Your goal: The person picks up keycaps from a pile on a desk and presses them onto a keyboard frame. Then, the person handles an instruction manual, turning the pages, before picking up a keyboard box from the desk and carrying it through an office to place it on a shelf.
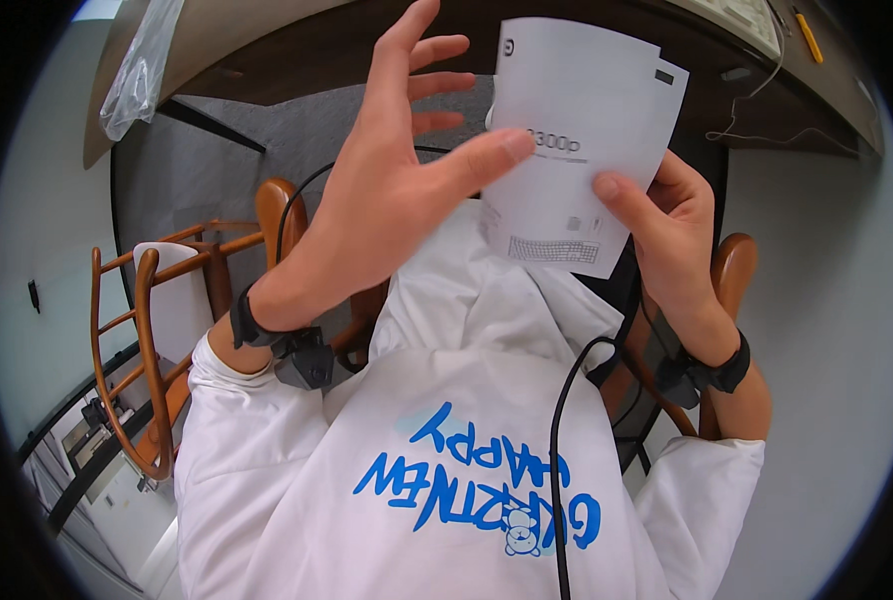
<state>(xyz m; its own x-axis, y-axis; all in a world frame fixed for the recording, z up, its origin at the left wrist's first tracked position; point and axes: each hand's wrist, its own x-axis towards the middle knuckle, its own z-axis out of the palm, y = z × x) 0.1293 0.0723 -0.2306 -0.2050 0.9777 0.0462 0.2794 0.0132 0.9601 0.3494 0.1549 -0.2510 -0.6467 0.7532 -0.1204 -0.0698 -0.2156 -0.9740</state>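
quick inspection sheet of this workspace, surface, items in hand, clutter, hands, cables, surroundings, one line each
Surface: dark brown desk along the top of the view, its edge bent by the lens
Job's things: white printed paper booklet, held up in front of the desk
Clutter: clear crumpled plastic bag over the desk's left end; slim yellow-orange tool at upper right
Hands: right hand grips the booklet's right side, thumb on the front; left hand open, thumb over the booklet's left part, contact unclear
Cables: thin white cable at the desk's right; black cable across the white shirt
Surroundings: brown wooden chair at left
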